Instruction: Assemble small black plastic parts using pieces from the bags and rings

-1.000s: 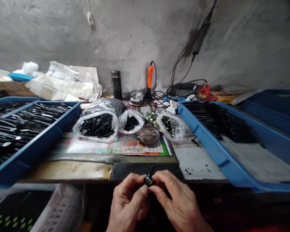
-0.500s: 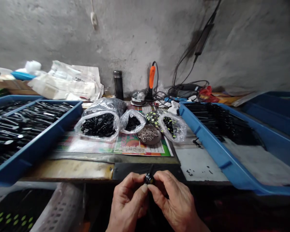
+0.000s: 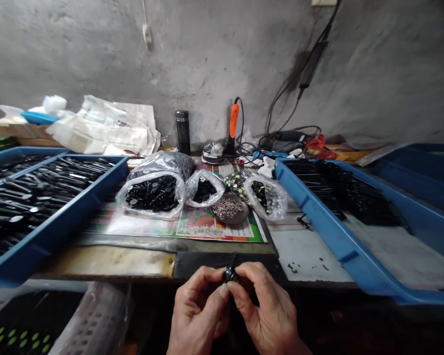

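- Background: rough grey plaster wall (image 3: 207,59) behind a wooden workbench (image 3: 107,262) with a worn front edge.
- Small black fitting (image 3: 230,274): squat and cylindrical, pinched just beyond the bench's front edge, centred; thin black stem (image 3: 234,260) points up and away, tilted slightly right.
- Left hand (image 3: 198,308): fingers closed narrowly on the fitting's left side.
- Right hand (image 3: 268,305): fingers closed narrowly on its right side, almost meeting the left hand.
- Clear plastic bags (image 3: 153,193) of small black parts: in a row on a printed paper sheet (image 3: 214,229), mid-bench.
- Round brown dish (image 3: 229,208): holds small metal pieces, between the bags.
- Blue plastic trays (image 3: 96,195): at the left and right bench edges, holding long black parts.
- Orange-handled soldering iron (image 3: 234,121): upright at the rear edge, beside a black flask (image 3: 183,130).
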